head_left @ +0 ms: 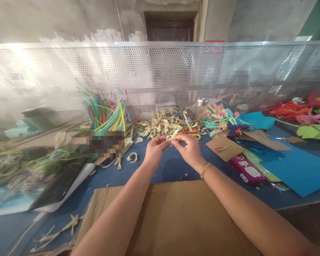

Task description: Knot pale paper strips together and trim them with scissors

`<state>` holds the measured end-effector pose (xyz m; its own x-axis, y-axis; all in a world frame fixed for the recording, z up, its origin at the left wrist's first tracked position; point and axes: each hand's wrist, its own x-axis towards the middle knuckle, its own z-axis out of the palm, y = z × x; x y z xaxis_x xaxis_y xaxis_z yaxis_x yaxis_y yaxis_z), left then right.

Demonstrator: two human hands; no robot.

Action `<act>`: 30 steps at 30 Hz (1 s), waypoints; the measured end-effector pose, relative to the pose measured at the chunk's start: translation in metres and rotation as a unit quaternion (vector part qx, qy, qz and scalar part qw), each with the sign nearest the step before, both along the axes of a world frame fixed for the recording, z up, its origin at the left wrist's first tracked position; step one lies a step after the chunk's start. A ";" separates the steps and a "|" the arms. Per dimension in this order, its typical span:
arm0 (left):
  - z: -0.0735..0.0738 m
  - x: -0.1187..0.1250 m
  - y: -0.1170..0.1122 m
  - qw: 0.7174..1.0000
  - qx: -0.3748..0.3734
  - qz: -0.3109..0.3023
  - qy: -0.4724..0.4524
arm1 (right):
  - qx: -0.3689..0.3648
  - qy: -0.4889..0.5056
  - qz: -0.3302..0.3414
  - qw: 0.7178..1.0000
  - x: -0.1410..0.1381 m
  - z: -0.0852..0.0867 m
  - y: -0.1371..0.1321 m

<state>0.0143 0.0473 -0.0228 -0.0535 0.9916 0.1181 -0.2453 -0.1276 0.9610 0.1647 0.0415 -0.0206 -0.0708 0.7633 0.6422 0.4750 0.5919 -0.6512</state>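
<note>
My left hand (155,149) and my right hand (189,149) meet above the blue table (173,167), fingertips pinched together on a small pale yellow strip piece (173,137). A gold bracelet (204,170) circles my right wrist. Just beyond my fingers lies a heap of pale yellow strip pieces (165,126). A sheet of brown cardboard (173,217) lies under my forearms.
A bundle of coloured strips (106,113) stands at the left by a perforated metal screen (160,74). Paper flowers (220,117), a glass jar (201,108), cardboard scraps (225,147), a pink power strip (246,170) and blue paper (290,167) lie to the right. A tablet (58,185) lies left.
</note>
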 end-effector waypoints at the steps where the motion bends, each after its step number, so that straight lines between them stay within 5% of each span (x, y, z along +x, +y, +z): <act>1: 0.001 0.000 0.000 1.000 0.003 0.002 0.004 | -0.001 -0.011 0.002 1.000 0.000 0.001 0.000; 13: 0.003 -0.001 -0.004 0.998 0.025 0.007 0.057 | -0.015 0.054 0.073 0.996 0.000 -0.001 0.000; 17: 0.004 0.000 -0.005 0.998 0.019 0.004 0.060 | 0.023 0.010 0.038 0.999 0.001 -0.002 0.002; 23: 0.006 0.002 -0.008 0.997 0.028 -0.014 0.071 | 0.100 -0.120 -0.098 0.983 0.005 0.006 -0.007; 30: 0.002 0.002 -0.006 0.997 0.027 -0.001 0.072 | 0.102 -0.171 -0.085 0.976 0.005 0.008 -0.005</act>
